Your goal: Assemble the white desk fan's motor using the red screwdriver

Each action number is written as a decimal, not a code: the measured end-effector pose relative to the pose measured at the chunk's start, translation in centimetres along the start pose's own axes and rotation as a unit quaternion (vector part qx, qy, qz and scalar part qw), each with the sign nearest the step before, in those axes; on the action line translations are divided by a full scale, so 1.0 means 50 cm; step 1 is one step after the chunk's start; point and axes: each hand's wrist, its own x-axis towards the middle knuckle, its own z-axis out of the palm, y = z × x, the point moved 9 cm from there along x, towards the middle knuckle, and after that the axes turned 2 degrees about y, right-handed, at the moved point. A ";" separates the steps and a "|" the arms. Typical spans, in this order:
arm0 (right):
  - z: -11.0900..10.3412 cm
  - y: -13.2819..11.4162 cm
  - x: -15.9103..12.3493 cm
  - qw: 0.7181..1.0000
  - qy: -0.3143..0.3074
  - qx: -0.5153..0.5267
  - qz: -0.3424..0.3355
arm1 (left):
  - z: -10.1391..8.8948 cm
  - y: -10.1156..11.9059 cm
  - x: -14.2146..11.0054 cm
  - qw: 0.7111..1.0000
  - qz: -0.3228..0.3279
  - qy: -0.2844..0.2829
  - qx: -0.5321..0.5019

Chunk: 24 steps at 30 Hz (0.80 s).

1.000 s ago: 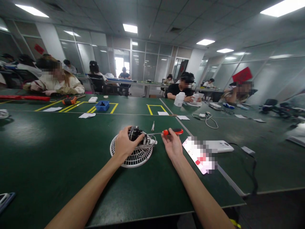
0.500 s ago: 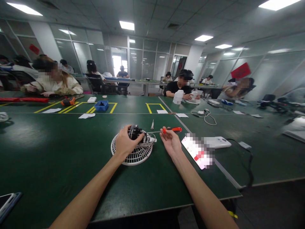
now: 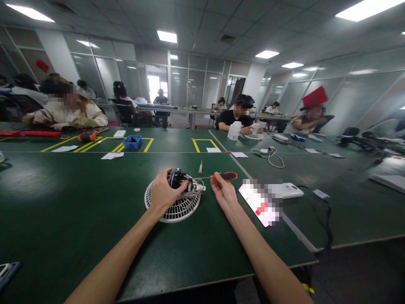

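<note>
A white round fan grille (image 3: 177, 209) lies flat on the green table (image 3: 79, 211) in front of me. On top of it sits a black fan motor (image 3: 179, 177) with wires. My left hand (image 3: 164, 192) is closed round that motor. My right hand (image 3: 223, 190) pinches a screwdriver (image 3: 223, 176) with a red and black handle. Its thin shaft points left at the motor's white side part (image 3: 198, 187).
A phone (image 3: 261, 204) and a white box (image 3: 289, 190) lie right of my right hand. A small metal bit (image 3: 200, 167) rests behind the fan. Further back are a blue tray (image 3: 132, 142), paper slips, a white cable (image 3: 268, 155) and several seated people.
The view has shifted slightly. The screwdriver's handle has slid a little left and lower, closer to the motor. My left hand has stayed on the motor.
</note>
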 end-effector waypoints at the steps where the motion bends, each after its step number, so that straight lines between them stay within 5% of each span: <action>1: 0.000 0.000 0.001 1.000 0.002 0.006 0.004 | 0.000 0.001 0.000 1.000 0.002 0.000 0.001; 17: 0.000 -0.002 -0.006 0.999 0.010 -0.046 0.020 | 0.000 -0.001 0.000 1.000 -0.008 -0.001 -0.005; 24: 0.006 0.000 -0.005 0.999 0.008 0.014 0.051 | -0.002 0.001 0.000 1.000 -0.004 0.002 -0.003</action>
